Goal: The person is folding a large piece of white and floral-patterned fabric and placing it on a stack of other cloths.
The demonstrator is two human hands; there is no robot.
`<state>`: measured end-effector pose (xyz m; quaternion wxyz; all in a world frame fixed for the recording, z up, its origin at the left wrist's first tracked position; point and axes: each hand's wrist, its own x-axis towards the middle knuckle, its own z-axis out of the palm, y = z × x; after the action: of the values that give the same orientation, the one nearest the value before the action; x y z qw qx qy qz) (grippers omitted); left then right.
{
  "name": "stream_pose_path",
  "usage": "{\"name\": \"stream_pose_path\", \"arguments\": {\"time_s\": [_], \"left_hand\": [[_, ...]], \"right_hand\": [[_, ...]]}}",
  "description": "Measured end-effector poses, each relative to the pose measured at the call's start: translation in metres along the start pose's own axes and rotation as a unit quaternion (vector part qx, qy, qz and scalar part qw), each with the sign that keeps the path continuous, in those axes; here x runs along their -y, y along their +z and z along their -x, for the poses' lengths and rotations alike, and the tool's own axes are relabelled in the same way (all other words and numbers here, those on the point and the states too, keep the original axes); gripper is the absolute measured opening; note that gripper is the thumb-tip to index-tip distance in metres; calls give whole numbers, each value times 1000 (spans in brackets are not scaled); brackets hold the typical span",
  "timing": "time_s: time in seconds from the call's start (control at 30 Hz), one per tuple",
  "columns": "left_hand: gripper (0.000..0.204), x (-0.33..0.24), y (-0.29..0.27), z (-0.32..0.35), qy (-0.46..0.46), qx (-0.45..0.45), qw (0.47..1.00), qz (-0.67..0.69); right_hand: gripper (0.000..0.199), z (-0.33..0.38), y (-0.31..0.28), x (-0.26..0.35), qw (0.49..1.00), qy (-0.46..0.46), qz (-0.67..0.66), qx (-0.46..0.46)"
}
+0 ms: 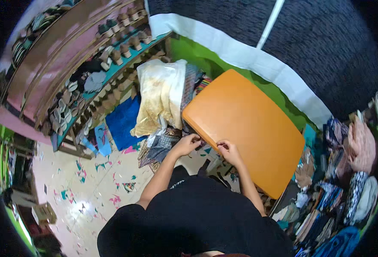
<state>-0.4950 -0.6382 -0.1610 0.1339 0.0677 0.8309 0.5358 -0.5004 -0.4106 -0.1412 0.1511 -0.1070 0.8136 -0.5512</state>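
Head view looks down on an orange table [249, 128] with rounded corners, its near edge just in front of the person. Both hands meet at that edge. Left hand [189, 143] has its fingers pinched together on something small at the table's corner, and right hand [228, 150] is curled shut in the same way just beside it; what each grip holds is too small and dark to make out, though it looks like a bit of thread or cloth. The two hands are near each other but not touching.

Left of the table a heap of folded fabrics rises, topped by a cream and yellow cloth [159, 96], with a blue cloth [124, 122] lying on the floor next to it. Shelves of shoes [112, 55] run along the upper left. Stacks of patterned clothes [347, 180] fill the right side. Speckled floor tiles [90, 188] spread out at lower left.
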Motion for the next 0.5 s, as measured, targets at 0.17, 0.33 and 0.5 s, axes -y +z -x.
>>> {"name": "stream_pose_path", "arguments": {"time_s": [0.17, 0.33, 0.5], "left_hand": [[39, 39, -33, -15, -115, -56, 991, 36], [38, 34, -72, -48, -177, -49, 982, 31], [39, 115, -112, -112, -105, -42, 992, 57]], "right_hand": [[13, -58, 15, 4, 997, -43, -16, 57], [13, -122, 54, 30, 993, -65, -14, 99], [13, -197, 89, 46, 980, -168, 87, 62]]}}
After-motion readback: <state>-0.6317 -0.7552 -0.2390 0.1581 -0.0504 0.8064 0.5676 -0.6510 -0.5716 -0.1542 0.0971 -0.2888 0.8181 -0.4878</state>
